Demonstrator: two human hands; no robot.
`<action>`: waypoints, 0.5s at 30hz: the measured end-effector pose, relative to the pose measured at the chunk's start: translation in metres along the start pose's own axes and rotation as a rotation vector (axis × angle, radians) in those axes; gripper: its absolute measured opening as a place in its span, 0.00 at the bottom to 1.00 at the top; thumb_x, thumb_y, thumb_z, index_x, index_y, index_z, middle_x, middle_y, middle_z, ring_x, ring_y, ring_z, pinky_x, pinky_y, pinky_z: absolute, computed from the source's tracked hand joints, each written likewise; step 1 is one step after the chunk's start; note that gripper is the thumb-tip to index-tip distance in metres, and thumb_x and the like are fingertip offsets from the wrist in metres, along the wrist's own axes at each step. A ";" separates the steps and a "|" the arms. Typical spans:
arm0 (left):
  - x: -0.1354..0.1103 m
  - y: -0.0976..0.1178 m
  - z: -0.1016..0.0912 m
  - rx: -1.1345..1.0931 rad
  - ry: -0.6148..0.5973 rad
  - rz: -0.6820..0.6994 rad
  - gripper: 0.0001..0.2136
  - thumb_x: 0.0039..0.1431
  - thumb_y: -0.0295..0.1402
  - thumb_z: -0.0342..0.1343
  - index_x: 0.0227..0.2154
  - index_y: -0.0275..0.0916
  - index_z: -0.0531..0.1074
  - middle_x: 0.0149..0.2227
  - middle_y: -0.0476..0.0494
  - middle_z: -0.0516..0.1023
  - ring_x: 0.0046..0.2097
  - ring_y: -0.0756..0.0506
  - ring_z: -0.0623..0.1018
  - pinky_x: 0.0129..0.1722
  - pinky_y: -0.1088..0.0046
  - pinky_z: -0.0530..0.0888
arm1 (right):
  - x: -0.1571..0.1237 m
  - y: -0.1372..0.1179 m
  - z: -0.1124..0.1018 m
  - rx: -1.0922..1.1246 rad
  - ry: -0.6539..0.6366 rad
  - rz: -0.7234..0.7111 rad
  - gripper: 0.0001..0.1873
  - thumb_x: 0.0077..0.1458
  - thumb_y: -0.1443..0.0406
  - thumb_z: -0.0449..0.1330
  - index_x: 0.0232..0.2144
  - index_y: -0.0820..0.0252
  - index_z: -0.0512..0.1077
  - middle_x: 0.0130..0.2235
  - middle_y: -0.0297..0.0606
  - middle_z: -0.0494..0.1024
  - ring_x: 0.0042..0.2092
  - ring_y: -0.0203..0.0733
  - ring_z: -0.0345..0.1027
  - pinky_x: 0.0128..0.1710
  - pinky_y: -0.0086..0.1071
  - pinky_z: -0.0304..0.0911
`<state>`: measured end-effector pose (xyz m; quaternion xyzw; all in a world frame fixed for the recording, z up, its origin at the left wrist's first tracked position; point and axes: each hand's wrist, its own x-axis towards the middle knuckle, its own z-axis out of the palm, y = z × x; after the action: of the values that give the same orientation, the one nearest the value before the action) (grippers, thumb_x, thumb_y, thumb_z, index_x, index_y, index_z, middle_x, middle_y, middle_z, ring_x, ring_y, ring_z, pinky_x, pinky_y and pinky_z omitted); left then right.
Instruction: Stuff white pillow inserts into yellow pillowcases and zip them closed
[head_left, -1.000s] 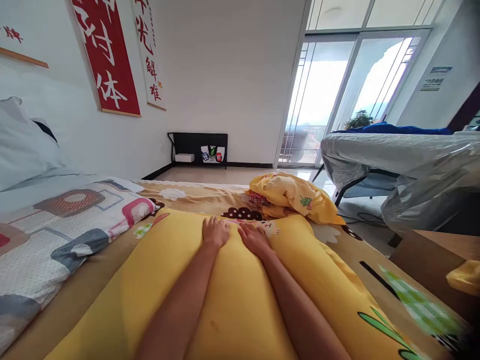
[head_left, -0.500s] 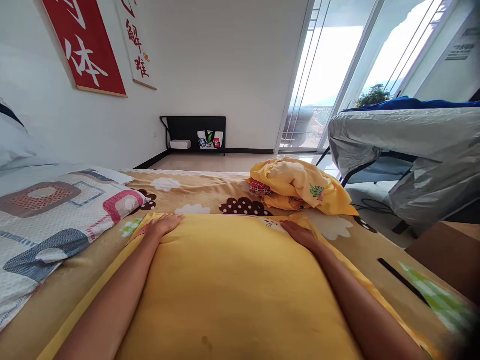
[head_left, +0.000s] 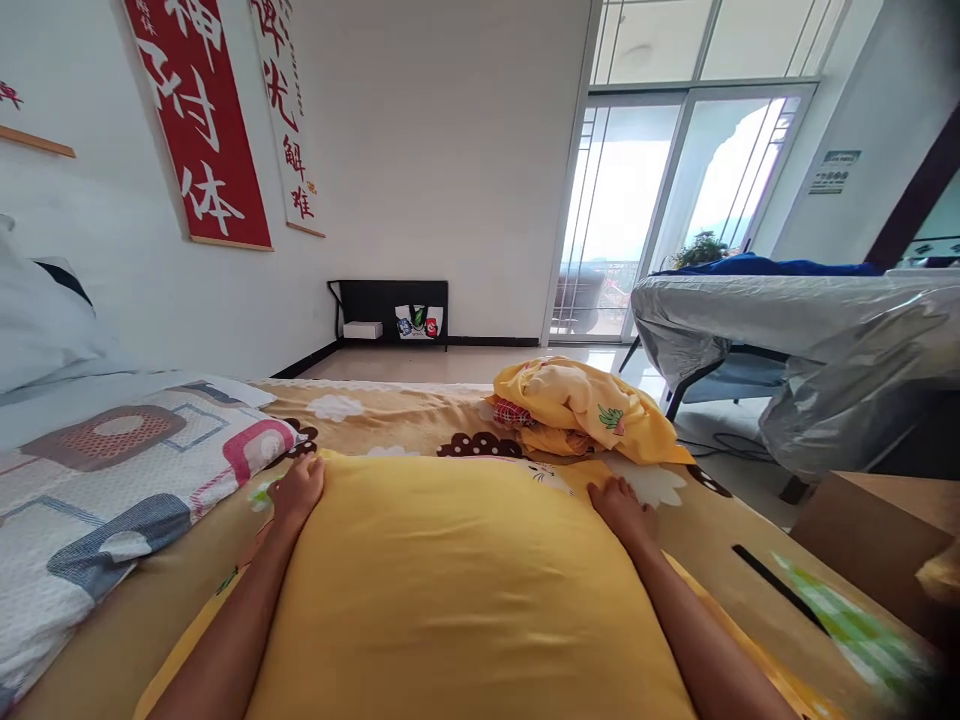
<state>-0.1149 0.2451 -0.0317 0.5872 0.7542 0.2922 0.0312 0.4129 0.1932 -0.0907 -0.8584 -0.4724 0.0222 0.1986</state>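
A big yellow pillow [head_left: 457,580] lies on the bed in front of me, puffed up between my arms. My left hand [head_left: 298,490] rests against its far left corner, fingers curled over the edge. My right hand [head_left: 621,504] lies on its far right corner, fingers bent down onto the fabric. Both hands press the pillow; neither lifts it. A small cartoon print shows at the pillow's far edge.
A crumpled yellow cloth pile [head_left: 585,408] sits beyond the pillow on the tan patterned bedsheet [head_left: 390,410]. A patterned quilt [head_left: 112,470] lies at the left. A plastic-covered table [head_left: 795,330] stands right, a brown box [head_left: 870,530] nearer. A black low shelf [head_left: 394,312] stands by the far wall.
My hands started together at the pillow's far middle and slid apart to its two far corners. The pillow now bulges higher between my arms. The view tilted down, then up again.
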 end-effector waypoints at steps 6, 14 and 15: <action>-0.094 0.044 -0.047 -0.149 0.028 0.662 0.23 0.68 0.42 0.36 0.64 0.46 0.55 0.67 0.47 0.56 0.68 0.45 0.55 0.65 0.58 0.55 | -0.078 0.002 -0.044 0.266 0.278 -0.426 0.32 0.64 0.54 0.36 0.63 0.61 0.57 0.65 0.43 0.60 0.65 0.41 0.53 0.63 0.40 0.52; -0.180 -0.023 -0.025 0.046 -0.162 0.597 0.25 0.68 0.44 0.37 0.66 0.53 0.48 0.68 0.52 0.51 0.68 0.45 0.53 0.66 0.53 0.55 | -0.172 0.142 -0.011 0.200 0.058 -0.557 0.34 0.58 0.47 0.44 0.61 0.53 0.64 0.63 0.35 0.61 0.64 0.50 0.55 0.61 0.48 0.58; -0.181 -0.045 -0.027 0.037 -0.145 0.522 0.25 0.67 0.45 0.38 0.66 0.53 0.50 0.68 0.52 0.52 0.68 0.44 0.53 0.65 0.52 0.55 | -0.176 0.166 -0.005 0.197 0.051 -0.510 0.34 0.56 0.46 0.44 0.59 0.50 0.67 0.62 0.33 0.62 0.63 0.51 0.56 0.61 0.50 0.58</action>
<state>-0.1082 0.0645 -0.0843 0.7818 0.5781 0.2335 -0.0020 0.4494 -0.0315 -0.1726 -0.6885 -0.6637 -0.0042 0.2921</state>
